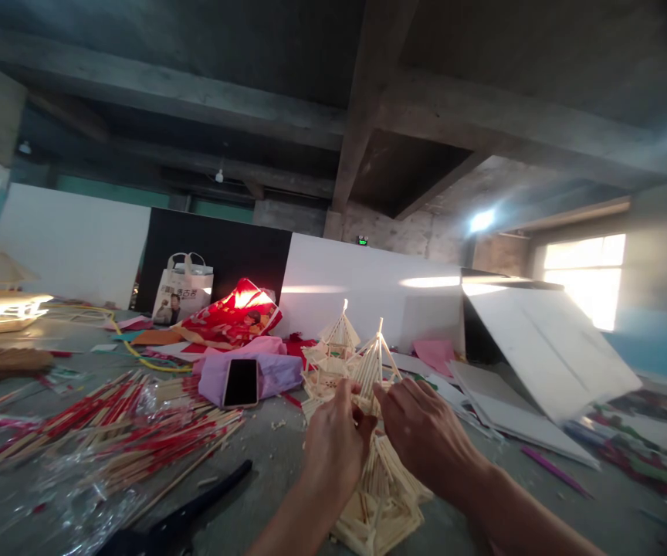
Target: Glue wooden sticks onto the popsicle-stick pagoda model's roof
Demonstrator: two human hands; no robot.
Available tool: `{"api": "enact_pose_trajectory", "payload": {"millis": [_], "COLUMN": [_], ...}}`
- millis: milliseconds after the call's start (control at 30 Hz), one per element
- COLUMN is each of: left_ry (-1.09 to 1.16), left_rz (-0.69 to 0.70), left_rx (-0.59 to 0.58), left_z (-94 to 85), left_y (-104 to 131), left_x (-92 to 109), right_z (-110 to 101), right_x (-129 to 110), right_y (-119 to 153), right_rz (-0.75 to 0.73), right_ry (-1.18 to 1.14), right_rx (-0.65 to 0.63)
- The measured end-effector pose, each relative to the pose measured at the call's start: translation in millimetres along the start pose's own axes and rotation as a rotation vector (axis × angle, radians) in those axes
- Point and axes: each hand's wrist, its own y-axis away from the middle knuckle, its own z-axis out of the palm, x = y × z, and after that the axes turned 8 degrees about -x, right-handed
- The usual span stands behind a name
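A small wooden-stick model with a pointed roof [370, 363] stands upright between my hands. My left hand [338, 432] pinches its lower left side, fingers bent. On the right, my right hand [420, 425] has its fingers closed at the roof's lower right edge. Behind it stands another stick tower [333, 351] with a pointed top. Below my hands, nearer to me, lies a further stick structure [380, 502], partly hidden by my left wrist. The fingertips cover the exact points of contact.
Red-wrapped sticks [154, 440] and clear plastic lie left, near a dark-handled tool [200, 506]. A phone [242, 383] rests on purple cloth [281, 371]. Right are white boards [519, 409] and a purple pen [554, 469]. A lit model [1, 305] stands far left.
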Motion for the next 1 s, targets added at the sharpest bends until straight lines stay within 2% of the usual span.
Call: {"api": "enact_pose_trajectory", "payload": {"millis": [267, 367, 467, 600, 700, 833, 1000], "left_ry": [-0.068, -0.006, 0.175, 0.546, 0.774, 0.952, 1.071], "left_rz": [-0.016, -0.044, -0.144, -0.310, -0.408, -0.482, -0.526], "left_rx": [0.001, -0.044, -0.125, -0.234, -0.276, -0.273, -0.283], "left_z": [-1.4, -2.5, -1.5, -0.6, -3.2, -7.0, -8.1], "left_y": [-3, -4, -4, -4, -3, -3, -4], "left_x": [4, 6, 8, 13, 20, 24, 21], "right_z": [7, 5, 3, 3, 5, 5, 4], "right_x": [2, 2, 1, 1, 1, 2, 2], "right_y": [3, 2, 3, 5, 5, 5, 4], "right_rz": [-0.018, -0.020, -0.021, -0.020, -0.001, -0.005, -0.011], "right_ry": [0.016, 0.023, 0.029, 0.036, 0.023, 0.021, 0.050], "right_rx": [0.030, 0.030, 0.028, 0.014, 0.007, 0.007, 0.008]}}
